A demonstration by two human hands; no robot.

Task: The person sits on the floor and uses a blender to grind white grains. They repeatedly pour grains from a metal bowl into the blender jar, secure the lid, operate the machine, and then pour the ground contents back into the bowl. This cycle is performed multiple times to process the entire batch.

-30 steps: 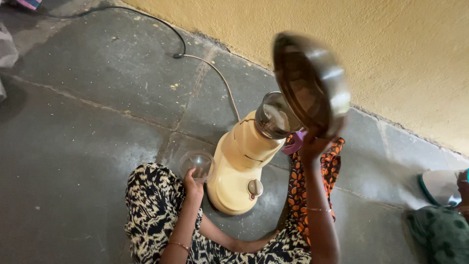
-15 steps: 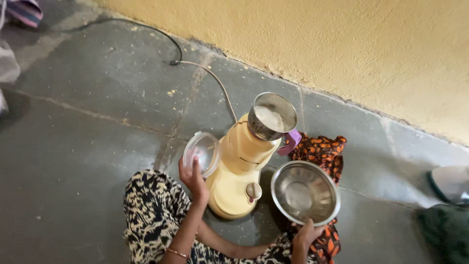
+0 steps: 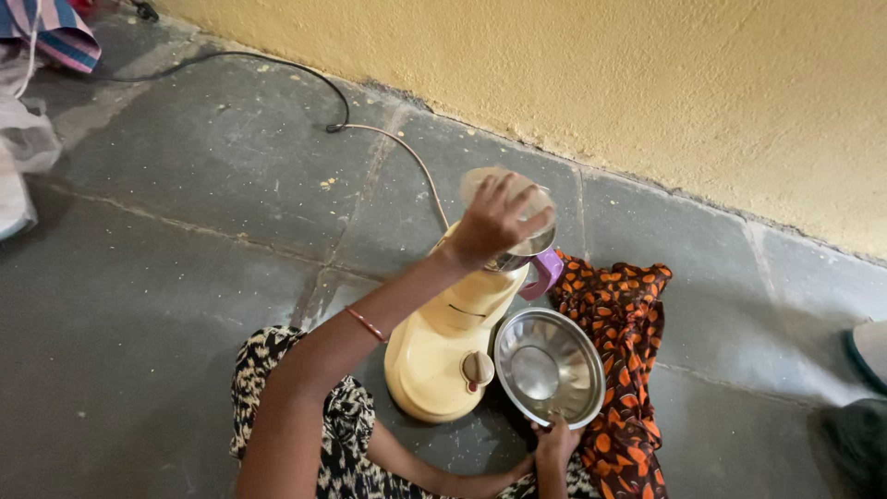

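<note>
A grey stone floor [image 3: 185,277] runs up to a yellow plastered wall [image 3: 647,83] at the far side, and a cable [image 3: 277,65] snakes across the floor from the far left towards the middle. Near the middle stands a cream-yellow mixer grinder [image 3: 439,356] with a round knob on its front, and a steel jar with a purple handle [image 3: 547,268] sits on top of it, tilted away towards the wall.

Just right of the grinder base lies an orange-and-black patterned cloth [image 3: 628,333], and over its near left edge is a steel bowl [image 3: 550,365], which looks empty and shiny inside. A black-and-white patterned garment [image 3: 268,370] covers the person's lap at the near left.

The left hand [image 3: 494,222] is up at the mouth of the jar with a clear round lid [image 3: 508,189] under its palm; the fingers are spread and curled over the lid, pressing or holding it there. Whether the lid is already seated on the jar rim or only held just above it cannot be told. The right hand [image 3: 554,439] pinches the near rim of the bowl, fingers closed on it, the bowl resting low beside the grinder.

As a judgement: with the bowl empty and the lid at the jar, the filling seems finished, the closing in hand, and the grinding itself not yet begun.
</note>
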